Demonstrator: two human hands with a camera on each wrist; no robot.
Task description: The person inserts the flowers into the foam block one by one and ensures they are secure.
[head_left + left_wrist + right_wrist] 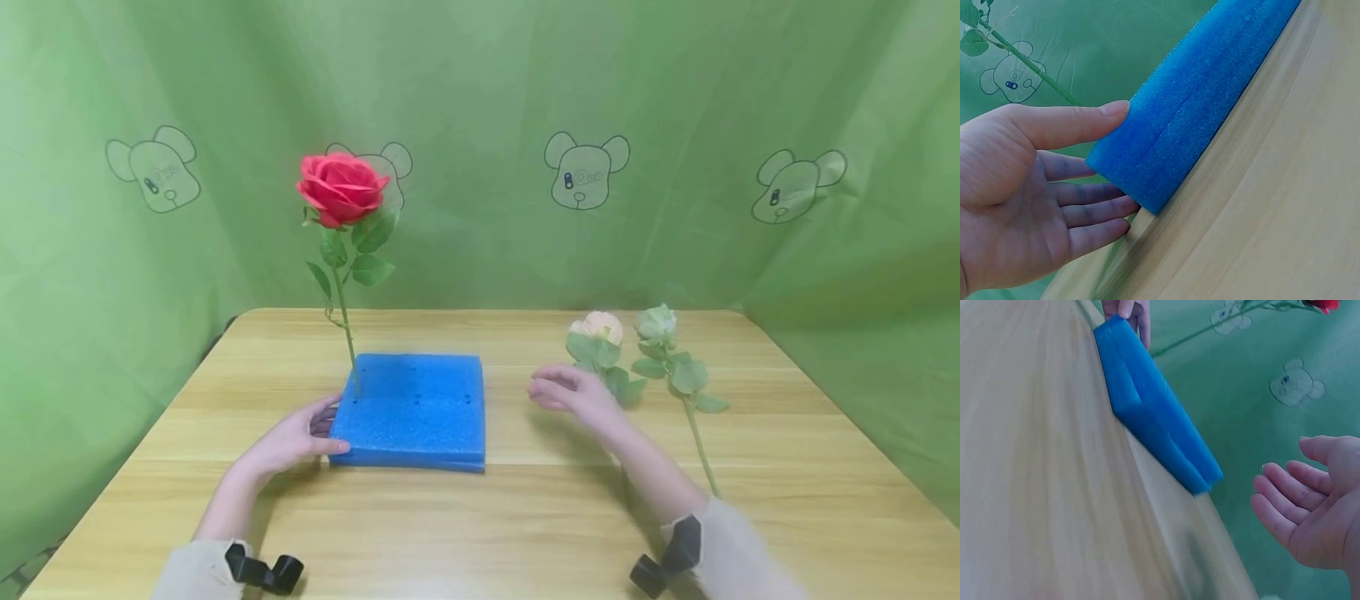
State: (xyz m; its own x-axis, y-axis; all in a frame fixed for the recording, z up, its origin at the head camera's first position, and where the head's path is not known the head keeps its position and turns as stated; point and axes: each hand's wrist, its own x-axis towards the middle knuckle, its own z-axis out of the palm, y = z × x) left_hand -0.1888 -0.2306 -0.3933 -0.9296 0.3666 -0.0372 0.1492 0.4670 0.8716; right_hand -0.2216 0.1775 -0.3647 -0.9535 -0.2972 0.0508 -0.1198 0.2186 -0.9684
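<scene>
In the head view a blue foam block (420, 417) with small holes lies on the table. A red rose (341, 192) stands nearly upright, its stem in the block's left part. My left hand (300, 437) holds the block at its near left corner, thumb on the front edge and fingers along the left side. My right hand (577, 398) hovers right of the block, fingers loosely bent, holding nothing. Behind it lies a pale pink flower (602, 327), its stem largely hidden by the hand and forearm. Farther right lies a pale green flower (657, 323) with its stem pointing toward me.
The wooden table (420, 533) reaches back to a green curtain (480, 83) printed with bear heads. Both wrists carry black camera mounts, the left mount (262, 571) and the right mount (667, 557).
</scene>
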